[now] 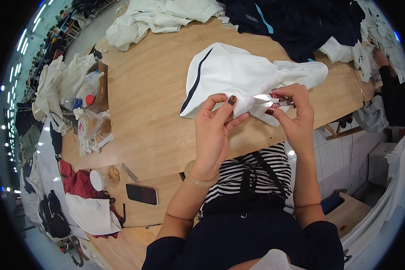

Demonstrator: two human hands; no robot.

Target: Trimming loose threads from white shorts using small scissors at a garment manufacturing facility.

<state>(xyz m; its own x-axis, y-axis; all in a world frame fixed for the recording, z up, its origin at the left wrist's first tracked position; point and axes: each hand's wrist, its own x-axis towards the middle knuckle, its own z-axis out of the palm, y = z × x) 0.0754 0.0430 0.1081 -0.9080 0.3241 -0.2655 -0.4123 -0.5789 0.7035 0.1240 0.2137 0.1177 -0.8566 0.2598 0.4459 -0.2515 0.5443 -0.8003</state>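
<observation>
— What are the hands doing?
— The left hand (213, 123) pinches a fold of the white garment (238, 74) lying on the desk (144, 112); the right hand (297, 112) grips small snips (270, 100), blades at that fold
— Anything nearby?
— A phone (142, 194)

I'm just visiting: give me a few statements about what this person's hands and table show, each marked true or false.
1. The right hand holds small thread snips. True.
2. The left hand pinches the white garment. True.
3. The garment is red all over. False: it is white with a dark stripe.
4. A phone lies on the wooden table. True.
5. The left wrist is bare. False: it wears a pale bangle.
</observation>
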